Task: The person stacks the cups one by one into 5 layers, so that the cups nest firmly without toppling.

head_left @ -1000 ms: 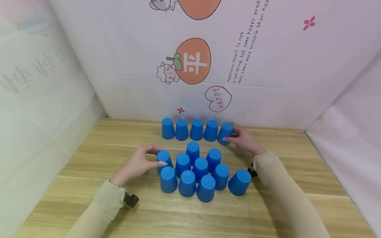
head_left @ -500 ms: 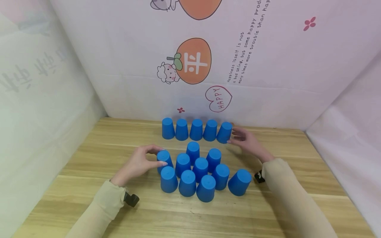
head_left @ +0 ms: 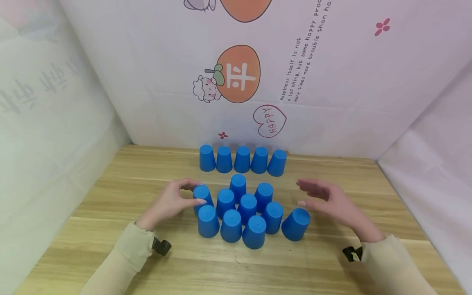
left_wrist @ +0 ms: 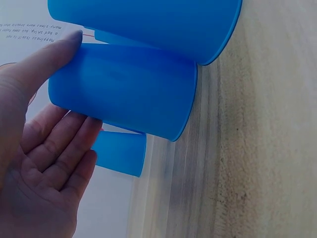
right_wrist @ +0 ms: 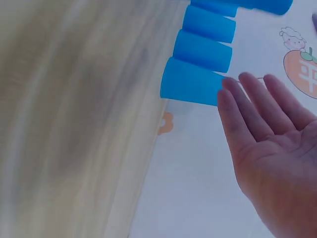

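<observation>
Upside-down blue cups stand on the wooden table. At the left of the near group, my left hand (head_left: pixel 170 203) holds one blue cup (head_left: pixel 202 194) near its top, thumb on the near side and fingers on the far side. The left wrist view shows this held cup (left_wrist: pixel 124 89) with its rim at the tabletop. My right hand (head_left: pixel 333 201) is in the air on the right, fingers extended, holding nothing. Nearest to it is the rightmost cup (head_left: pixel 296 224) of the near group, slightly apart from the others. The palm (right_wrist: pixel 282 153) shows bare in the right wrist view.
Behind the near group, several blue cups line up in a back row, ending in a right-hand cup (head_left: pixel 277 164). A printed white cloth (head_left: pixel 166 119) rises at the table's back edge. White cloth sides (head_left: pixel 424 164) flank the wooden table (head_left: pixel 236 272).
My right hand has let go of the right-hand cup of the back row and drawn back toward the right and nearer. My left hand keeps its hold on its cup.
</observation>
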Available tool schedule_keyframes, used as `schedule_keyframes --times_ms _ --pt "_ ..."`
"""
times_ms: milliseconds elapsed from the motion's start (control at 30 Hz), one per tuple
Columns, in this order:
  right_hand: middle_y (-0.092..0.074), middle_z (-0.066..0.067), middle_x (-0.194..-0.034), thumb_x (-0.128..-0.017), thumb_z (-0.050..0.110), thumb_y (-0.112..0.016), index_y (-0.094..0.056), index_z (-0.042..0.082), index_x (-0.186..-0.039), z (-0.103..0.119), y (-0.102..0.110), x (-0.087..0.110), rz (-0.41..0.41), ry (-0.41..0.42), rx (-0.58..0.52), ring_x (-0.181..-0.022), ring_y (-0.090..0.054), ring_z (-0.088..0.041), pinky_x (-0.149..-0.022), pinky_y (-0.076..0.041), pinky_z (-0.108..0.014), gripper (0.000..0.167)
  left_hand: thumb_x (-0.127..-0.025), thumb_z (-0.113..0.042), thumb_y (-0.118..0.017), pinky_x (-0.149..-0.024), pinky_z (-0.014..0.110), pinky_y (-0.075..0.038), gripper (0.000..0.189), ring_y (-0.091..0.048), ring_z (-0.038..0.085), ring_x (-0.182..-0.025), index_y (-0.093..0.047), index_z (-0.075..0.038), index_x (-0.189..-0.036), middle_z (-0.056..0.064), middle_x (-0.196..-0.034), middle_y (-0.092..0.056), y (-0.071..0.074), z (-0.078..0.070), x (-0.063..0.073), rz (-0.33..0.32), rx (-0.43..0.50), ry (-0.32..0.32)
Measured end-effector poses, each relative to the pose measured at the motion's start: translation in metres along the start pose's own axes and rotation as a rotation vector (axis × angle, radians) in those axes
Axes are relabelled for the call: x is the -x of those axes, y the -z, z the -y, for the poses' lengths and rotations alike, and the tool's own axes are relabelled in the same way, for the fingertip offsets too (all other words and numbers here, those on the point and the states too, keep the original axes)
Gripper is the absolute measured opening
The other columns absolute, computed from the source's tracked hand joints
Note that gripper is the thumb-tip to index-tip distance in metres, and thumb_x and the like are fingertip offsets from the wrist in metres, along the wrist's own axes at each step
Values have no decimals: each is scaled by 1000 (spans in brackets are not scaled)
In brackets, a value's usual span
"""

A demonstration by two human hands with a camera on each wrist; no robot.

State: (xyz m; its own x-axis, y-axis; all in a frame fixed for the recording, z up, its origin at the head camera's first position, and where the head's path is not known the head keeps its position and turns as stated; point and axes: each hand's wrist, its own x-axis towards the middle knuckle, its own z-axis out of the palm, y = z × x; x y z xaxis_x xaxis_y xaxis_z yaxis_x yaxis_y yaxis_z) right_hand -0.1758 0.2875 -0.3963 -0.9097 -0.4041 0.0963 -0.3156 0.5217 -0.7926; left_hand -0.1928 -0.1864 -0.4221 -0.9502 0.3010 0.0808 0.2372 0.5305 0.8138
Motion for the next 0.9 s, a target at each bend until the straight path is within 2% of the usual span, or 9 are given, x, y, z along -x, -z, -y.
schedule_keyframes --times_ms 167,367,567,700,900 --pt "-58 -11 -142 -83 23 -88 -54 6 -145 -8 -12 19 85 -11 -49 -128 -57 -26 -101 -48 -29 73 -79 -49 -86 -93 55 -50 55 -60 22 -109 -70 -19 -123 -4 -111 -68 0 1 0 2 -1 -1" --pt "-62 -11 -137 -80 21 -90 -58 6 -141 -24 -31 25 183 -46 -114 -121 -61 -21 -96 -49 -25 70 -80 -48 -86 -95 56 -50 55 -60 21 -109 -69 -19 -123 -4 -111 -68 -1 1 0 3 0 -4" --pt "-69 -6 -125 -82 20 -88 -64 7 -131 -24 -35 25 196 -9 -117 -112 -65 -22 -92 -52 -28 55 -80 -41 -88 -98 56 -47 54 -60 21 -110 -69 -18 -124 -4 -112 -68 -2 1 0 17 15 -11" --pt "-71 1 -115 -82 23 -88 -67 11 -122 -23 -36 25 197 14 -86 -106 -67 -18 -90 -54 -30 47 -84 -30 -87 -98 53 -50 53 -61 23 -113 -66 -16 -130 -4 -117 -68 -5 8 -1 64 -14 -22" --pt "-72 2 -114 -80 25 -90 -69 13 -121 -26 -38 25 189 12 -75 -105 -68 -18 -91 -54 -30 47 -84 -22 -87 -98 49 -51 52 -63 23 -113 -63 -15 -131 -3 -119 -68 -12 19 -2 138 -40 -68"
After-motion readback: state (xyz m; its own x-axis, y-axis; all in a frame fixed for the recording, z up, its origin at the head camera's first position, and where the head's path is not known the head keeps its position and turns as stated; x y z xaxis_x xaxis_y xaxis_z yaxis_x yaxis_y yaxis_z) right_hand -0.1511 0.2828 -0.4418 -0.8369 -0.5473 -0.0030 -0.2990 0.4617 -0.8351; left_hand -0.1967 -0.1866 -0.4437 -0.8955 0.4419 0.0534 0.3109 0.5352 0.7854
